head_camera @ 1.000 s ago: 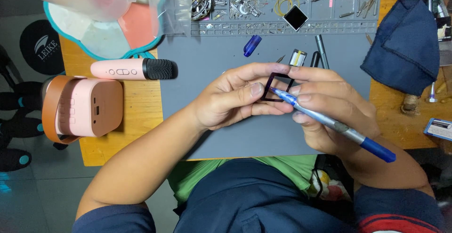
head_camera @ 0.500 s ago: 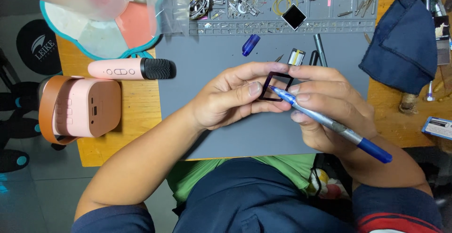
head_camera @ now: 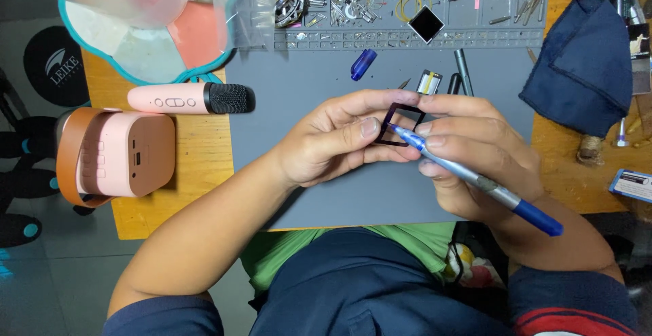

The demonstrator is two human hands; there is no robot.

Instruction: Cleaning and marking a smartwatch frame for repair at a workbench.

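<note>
My left hand [head_camera: 333, 142] pinches a small square dark frame [head_camera: 401, 124] by its lower left edge, above a grey work mat [head_camera: 326, 193]. My right hand [head_camera: 475, 156] also touches the frame's right side and grips a blue and silver craft knife [head_camera: 475, 181], its tip resting on the frame's left part. A blue cap [head_camera: 363, 64] lies on the mat above my hands.
A parts tray [head_camera: 407, 10] with small metal bits and a black square piece [head_camera: 426, 24] runs along the mat's far edge. A pink microphone [head_camera: 193, 98] and pink speaker [head_camera: 115, 152] sit left. A folded blue cloth [head_camera: 584, 71] lies right.
The hands and the frame have stayed almost still; the knife tip has shifted only slightly on the frame.
</note>
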